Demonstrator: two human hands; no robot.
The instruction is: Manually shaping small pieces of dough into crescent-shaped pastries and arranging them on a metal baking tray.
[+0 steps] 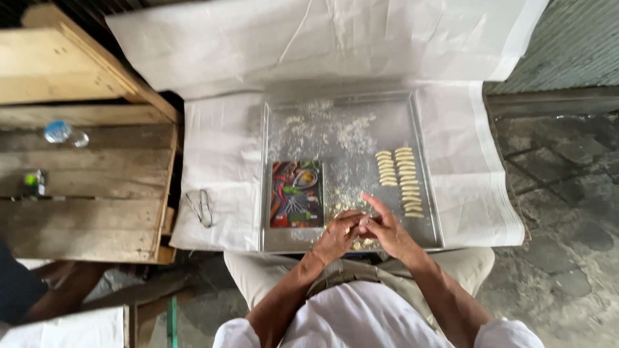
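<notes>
My left hand (pixel 336 235) and my right hand (pixel 387 229) meet over the near edge of a flat metal tray (pixel 274 167), fingers pressed together around a small pale piece of dough (pixel 362 223). My right forefinger points out over the tray. Two rows of small pale shaped dough pieces (pixel 401 180) lie on the tray's right half. Crumbs and flour (pixel 335 132) are scattered over the middle. A colourful printed board (pixel 296 194) lies on the tray's near left.
White paper sheets (pixel 222 148) cover the surface under and behind the tray. A thin wire tool (pixel 202 207) lies on the paper, left of the tray. Wooden crates (pixel 84 174) stand left, with a plastic bottle (pixel 64 133). Another person's arm (pixel 51 293) is bottom left.
</notes>
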